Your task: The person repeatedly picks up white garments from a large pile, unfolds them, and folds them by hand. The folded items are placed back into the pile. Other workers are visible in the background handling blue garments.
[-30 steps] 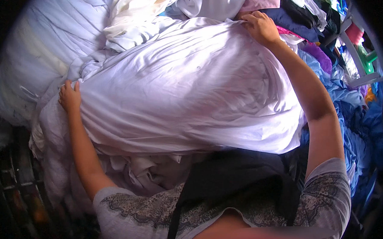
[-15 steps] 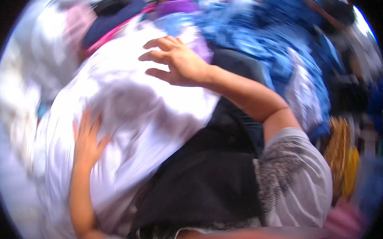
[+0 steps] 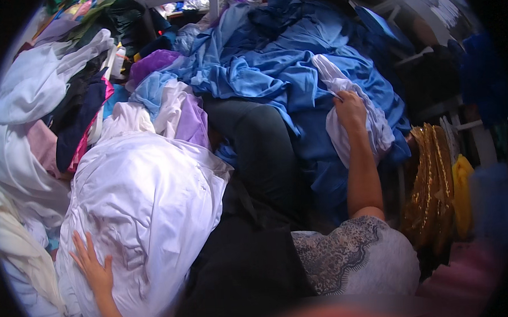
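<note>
My left hand (image 3: 94, 266) lies on a large bunched white cloth (image 3: 148, 197), its fingers spread. The cloth is spread in a wrinkled mound over the left half of my lap. Out to the right, my right hand (image 3: 351, 110) is closed on a smaller white cloth (image 3: 372, 133). That cloth rests on a big heap of blue fabric (image 3: 284, 66). A thin edge or small piece shows at its fingertips, too small to name.
Pale fabrics (image 3: 29, 83) and a dark navy cloth with pink edging (image 3: 82, 118) lie at the left. Purple cloth (image 3: 153, 63) sits beyond the mound. My dark-clad leg (image 3: 259, 141) divides the heaps. Gold fabric (image 3: 428, 179) and yellow cloth (image 3: 463, 189) hang at the right.
My right hand has moved from above the large white cloth to the smaller white cloth on the right and closed on it. The left hand stays flat on the large cloth. The view has shifted.
</note>
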